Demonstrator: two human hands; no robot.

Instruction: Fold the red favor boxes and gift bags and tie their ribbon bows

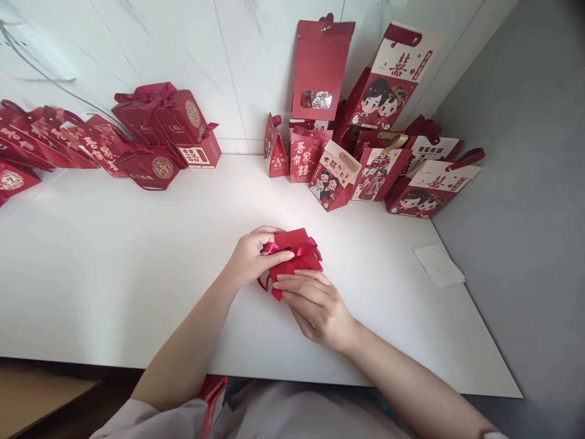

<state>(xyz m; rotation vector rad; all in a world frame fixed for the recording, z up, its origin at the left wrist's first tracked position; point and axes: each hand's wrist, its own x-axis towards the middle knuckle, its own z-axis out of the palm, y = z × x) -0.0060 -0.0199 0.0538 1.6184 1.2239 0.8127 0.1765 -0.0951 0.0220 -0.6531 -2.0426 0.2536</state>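
A small red gift box (295,236) is between my two hands over the middle of the white table. A shiny dark pink ribbon bow (305,246) lies across its top, and a cord handle shows at its side. My left hand (257,255) grips the box from the left, its thumb pressed on the knot of the bow. Around the near right side curls my right hand (320,303), its fingers resting along the box's lower edge by a ribbon tail. The underside of the box is hidden.
Red and white gift boxes (331,177) cluster at the back right against the wall. More red boxes with ribbons (153,164) stand at the back left. A white paper (439,265) lies near the table's (137,274) right edge, beside a grey panel (516,201).
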